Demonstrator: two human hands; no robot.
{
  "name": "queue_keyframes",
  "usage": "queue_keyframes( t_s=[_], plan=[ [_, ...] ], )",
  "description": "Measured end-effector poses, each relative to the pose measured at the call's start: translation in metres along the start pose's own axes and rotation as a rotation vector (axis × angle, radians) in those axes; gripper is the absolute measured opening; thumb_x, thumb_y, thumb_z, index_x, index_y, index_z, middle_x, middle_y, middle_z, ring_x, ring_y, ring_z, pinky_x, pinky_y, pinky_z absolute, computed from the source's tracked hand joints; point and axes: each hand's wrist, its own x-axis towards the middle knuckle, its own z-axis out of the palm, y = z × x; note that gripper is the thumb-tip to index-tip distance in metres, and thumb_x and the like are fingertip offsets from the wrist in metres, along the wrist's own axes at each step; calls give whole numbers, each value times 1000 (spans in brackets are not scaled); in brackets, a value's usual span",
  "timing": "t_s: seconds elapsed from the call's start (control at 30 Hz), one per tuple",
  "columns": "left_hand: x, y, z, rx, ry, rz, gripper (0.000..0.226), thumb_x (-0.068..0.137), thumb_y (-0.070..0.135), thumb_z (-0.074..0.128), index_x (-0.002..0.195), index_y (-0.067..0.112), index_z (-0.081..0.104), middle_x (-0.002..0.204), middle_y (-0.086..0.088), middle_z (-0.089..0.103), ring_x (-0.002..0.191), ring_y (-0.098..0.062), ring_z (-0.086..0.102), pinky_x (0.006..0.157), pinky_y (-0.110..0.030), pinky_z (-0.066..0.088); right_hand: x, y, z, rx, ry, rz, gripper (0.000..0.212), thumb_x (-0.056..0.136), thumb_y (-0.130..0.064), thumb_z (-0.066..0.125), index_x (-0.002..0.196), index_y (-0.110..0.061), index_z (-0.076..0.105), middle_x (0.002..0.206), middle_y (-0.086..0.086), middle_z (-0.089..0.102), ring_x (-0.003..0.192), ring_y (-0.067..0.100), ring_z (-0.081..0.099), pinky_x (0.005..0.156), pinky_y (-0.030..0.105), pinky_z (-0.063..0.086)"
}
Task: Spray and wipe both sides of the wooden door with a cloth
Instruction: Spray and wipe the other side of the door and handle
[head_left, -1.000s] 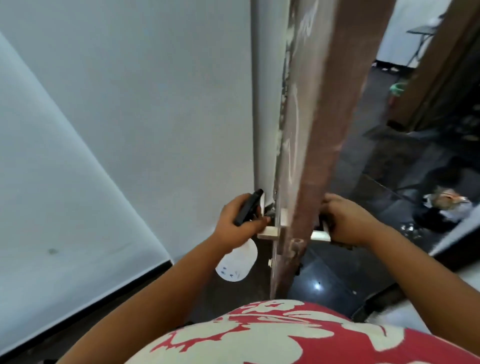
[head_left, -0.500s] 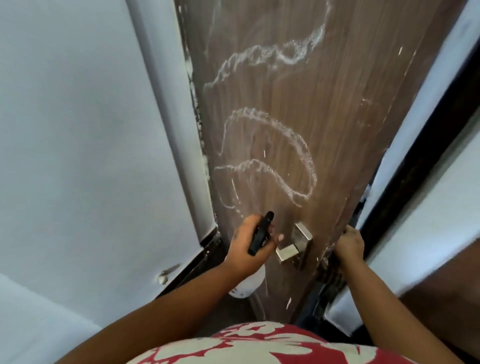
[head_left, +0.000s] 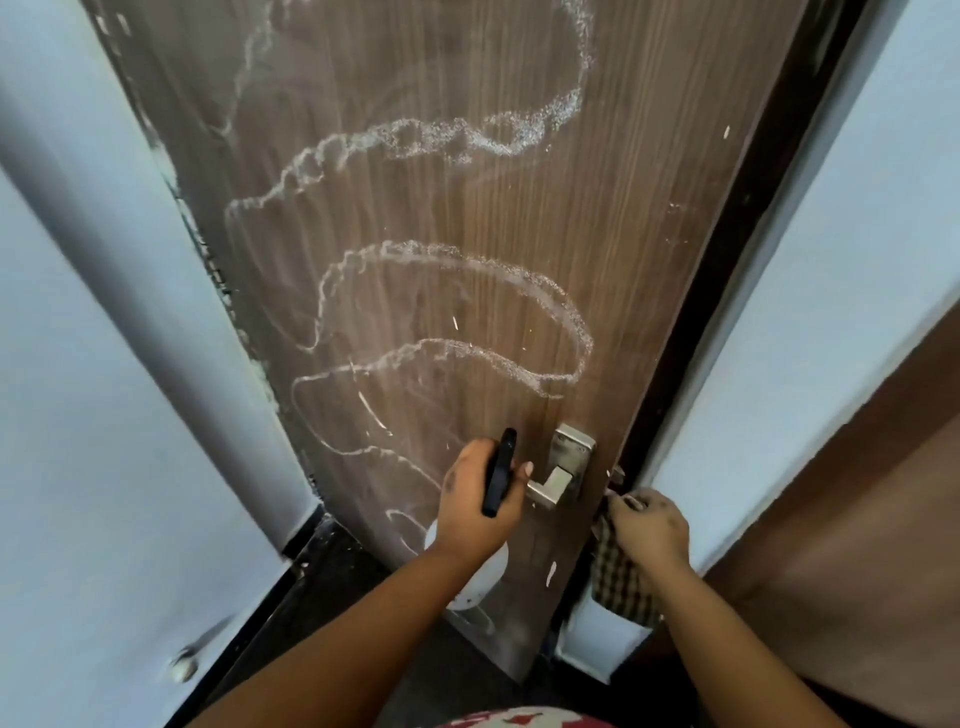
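Two hands flank the door's handle (head_left: 558, 475): left of it, the left hand (head_left: 480, 499) grips a light spray bottle (head_left: 480, 577) by its neck against the stiff door (head_left: 441, 218); right of it, the right hand (head_left: 649, 527) clutches a soft, limp cloth (head_left: 618, 582), probably best held bunched.
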Motion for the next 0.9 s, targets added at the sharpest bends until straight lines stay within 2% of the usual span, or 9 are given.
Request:
queue_keyframes(
  t_s=[0.1, 0.2, 0.37, 0.47, 0.53, 0.6, 0.73, 0.9],
  plan=[
    [26, 5, 19, 21, -30, 0, 32, 89, 43, 66, 90, 12, 57, 84, -4, 59, 74, -21, 61, 68, -46, 53, 18, 0, 10, 143, -20, 114, 26, 93, -31, 58, 83, -8, 63, 84, 10, 64, 80, 25, 57, 71, 32, 44],
    [48, 5, 34, 29, -72, -20, 31, 89, 40, 68, 90, 11, 57, 84, -7, 60, 74, -23, 61, 70, -47, 54, 34, -6, 18, 347, -21, 230, 24, 91, -30, 58, 82, -9, 65, 89, 13, 69, 86, 30, 64, 81, 41, 54],
    [79, 6, 55, 41, -108, -44, 32, 86, 42, 70, 88, 12, 60, 86, -6, 63, 76, -22, 64, 74, -45, 55, 48, -27, 30, 541, 28, 337, 25, 87, -34, 56, 93, -12, 65, 93, 11, 68, 89, 31, 65, 87, 47, 56],
    [93, 7, 64, 50, -116, -48, 30, 87, 36, 75, 89, 10, 62, 88, -5, 63, 79, -21, 65, 76, -44, 55, 37, -40, 55, 541, -63, 337, 34, 85, -40, 55, 104, -14, 64, 98, 10, 69, 90, 29, 66, 87, 47, 56],
    [102, 6, 68, 46, -138, -50, 29, 87, 36, 76, 90, 10, 63, 90, -4, 63, 80, -20, 65, 77, -45, 55, 32, -50, 64, 468, -108, 261, 29, 92, -35, 53, 112, -16, 62, 104, 6, 66, 94, 24, 62, 85, 39, 53],
    [111, 6, 70, 48, -162, -73, 28, 86, 35, 77, 91, 11, 64, 92, -3, 63, 83, -20, 65, 79, -43, 55, 42, -60, 60, 382, -78, 176, 31, 96, -32, 52, 122, -16, 57, 112, 6, 63, 98, 23, 59, 82, 32, 47],
    [120, 8, 70, 85, -191, -79, 28, 84, 37, 78, 92, 13, 65, 92, -2, 64, 84, -18, 65, 77, -34, 53, 75, -65, 48, 266, -72, 170, 48, 94, -37, 54, 136, -15, 48, 130, 12, 58, 114, 31, 56, 98, 42, 47],
    [119, 7, 67, 75, -207, -88, 27, 84, 36, 79, 91, 14, 65, 94, -3, 64, 86, -18, 65, 76, -31, 51, 69, -61, 49, 202, -71, 128, 46, 97, -36, 53, 138, -17, 44, 133, 10, 57, 118, 32, 54, 100, 43, 45]
  ],
)
